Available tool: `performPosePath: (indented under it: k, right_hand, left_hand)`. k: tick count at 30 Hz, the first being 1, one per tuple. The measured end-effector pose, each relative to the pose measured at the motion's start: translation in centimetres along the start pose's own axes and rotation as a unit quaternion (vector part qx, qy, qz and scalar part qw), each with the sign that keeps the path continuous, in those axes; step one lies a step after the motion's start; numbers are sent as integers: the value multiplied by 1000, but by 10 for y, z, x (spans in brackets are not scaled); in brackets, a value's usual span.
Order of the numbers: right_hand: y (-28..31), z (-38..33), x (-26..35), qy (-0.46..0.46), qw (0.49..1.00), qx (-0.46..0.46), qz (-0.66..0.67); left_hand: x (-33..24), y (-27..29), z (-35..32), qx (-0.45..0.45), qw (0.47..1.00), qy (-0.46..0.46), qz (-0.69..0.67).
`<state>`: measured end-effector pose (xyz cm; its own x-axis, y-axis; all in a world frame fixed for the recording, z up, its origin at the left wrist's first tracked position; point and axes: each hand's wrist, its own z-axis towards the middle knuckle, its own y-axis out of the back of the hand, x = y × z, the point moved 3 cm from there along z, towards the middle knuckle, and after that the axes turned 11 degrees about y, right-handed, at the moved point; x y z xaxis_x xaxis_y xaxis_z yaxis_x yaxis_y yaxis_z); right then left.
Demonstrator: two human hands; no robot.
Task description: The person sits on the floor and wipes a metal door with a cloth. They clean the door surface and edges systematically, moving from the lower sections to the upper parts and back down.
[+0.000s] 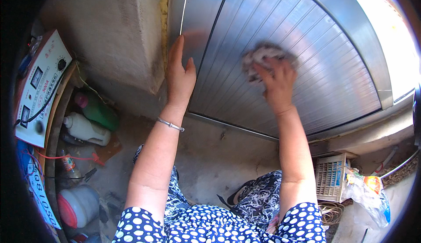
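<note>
— While the right hand pressed on the door, what did it grip?
— A grey rag, fingers closed over it, flat against the ribbed panel near the door's middle.
— And the left hand?
— Open, holding nothing, palm laid on the door's left edge beside the wall. A bracelet sat on that wrist.
— Anything nearby?
— Bottles stood at the wall's foot, and a basket lay below the door's right corner.

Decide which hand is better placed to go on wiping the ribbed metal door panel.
Probably the right hand: its fingers press a crumpled cloth against the ribbed door panel. The left hand lies bare and flat on the door's edge.
</note>
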<state>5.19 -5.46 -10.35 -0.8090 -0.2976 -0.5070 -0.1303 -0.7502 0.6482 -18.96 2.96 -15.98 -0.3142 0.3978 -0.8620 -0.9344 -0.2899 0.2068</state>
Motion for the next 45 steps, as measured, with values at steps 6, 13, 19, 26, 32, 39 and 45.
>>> performPosePath:
  k: [6,13,19,26,32,39,45]
  right_hand:
    - [-76,-63,60,125,987,95,38]
    - [-147,-140,119,132,952,239,139]
    - [-105,-117,92,93,964,216,125]
    - [49,25,-27,-44,998,23,29]
    - [83,51,-73,-79,973,-213,-51]
    - [15,-21,-12,-123,991,-50,26]
    - [-60,-85,53,-46,992,95,74]
  left_hand:
    - [-2,1,-1,-20,1000,-4,19]
    - [-3,-3,-2,-27,999,-17,38]
    - [1,-4,-1,-33,999,-24,29]
    - [5,7,4,-28,997,-29,67]
    - [7,0,0,-12,999,-33,25]
    - [7,-8,-1,-22,999,-28,6]
    - [3,-2,-1,-40,998,-27,35]
